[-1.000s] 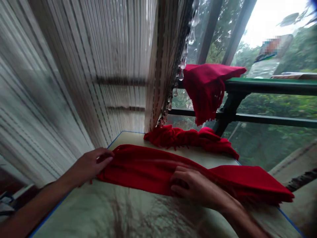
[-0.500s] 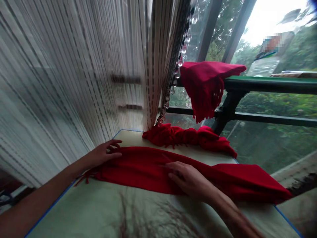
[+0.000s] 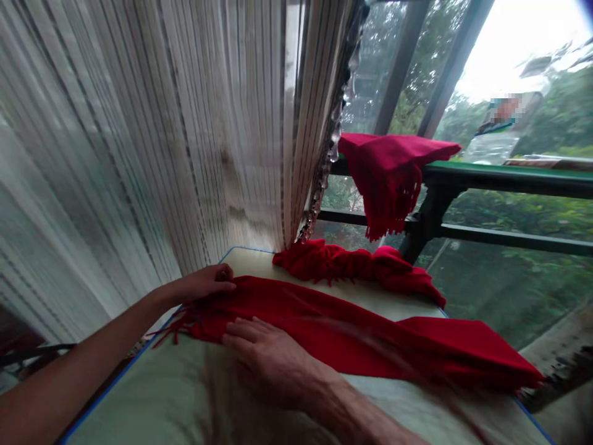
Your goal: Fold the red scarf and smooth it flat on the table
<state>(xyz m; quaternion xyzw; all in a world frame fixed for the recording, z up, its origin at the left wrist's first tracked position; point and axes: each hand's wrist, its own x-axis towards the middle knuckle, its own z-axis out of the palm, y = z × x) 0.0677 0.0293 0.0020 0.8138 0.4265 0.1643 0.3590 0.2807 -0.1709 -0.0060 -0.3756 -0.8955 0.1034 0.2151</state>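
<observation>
A long red fringed scarf [image 3: 324,327] lies flat across the table, its fringe trailing at the left end. My left hand [image 3: 204,284] sits at the scarf's far edge near that end, fingers curled, and I cannot tell whether they pinch the cloth. My right hand [image 3: 264,358] rests palm down on the scarf's near side, fingers spread. Behind it, a bunched red fringed cloth [image 3: 352,266] lies along the far table edge. A third red fringed cloth [image 3: 389,179] hangs over the green railing [image 3: 509,176].
The pale green table [image 3: 139,402] has a blue edge and a glossy, reflective top. A striped beaded curtain [image 3: 222,123] hangs along the left and far side. Past the railing, large rain-wet windows look onto trees.
My right hand has slid left along the scarf, nearer my left hand. My left hand's fingers have curled in at the far edge. The view has shifted slightly.
</observation>
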